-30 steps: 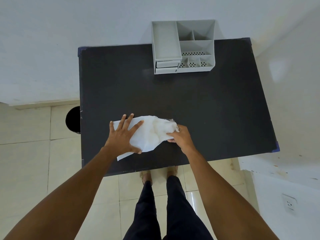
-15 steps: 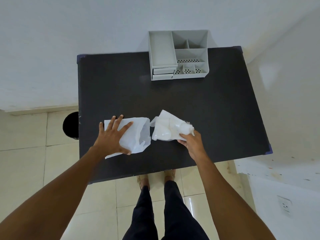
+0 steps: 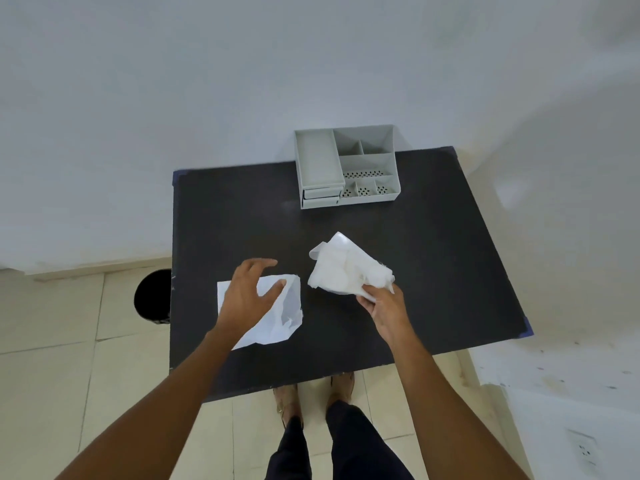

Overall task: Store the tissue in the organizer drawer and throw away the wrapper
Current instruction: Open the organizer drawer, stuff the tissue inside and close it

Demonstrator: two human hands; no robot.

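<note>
A crumpled white tissue bundle (image 3: 341,268) is pinched at its near edge by my right hand (image 3: 384,308), just above the middle of the black table (image 3: 433,271). The flat white wrapper (image 3: 280,317) lies on the table to the left, apart from the tissue. My left hand (image 3: 247,297) is over the wrapper with fingers spread and curled, the thumb near the wrapper's top. The grey organizer (image 3: 346,164) stands at the table's far edge; its two small drawers (image 3: 320,198) at the front left are shut.
A round black bin (image 3: 154,296) stands on the tiled floor against the table's left side. White walls run behind and to the right of the table. My feet are under the near edge.
My right hand has pulled the tissue out of the wrapper and moved it right and up. My left hand, earlier pressed flat on the wrapper, has lifted its fingers.
</note>
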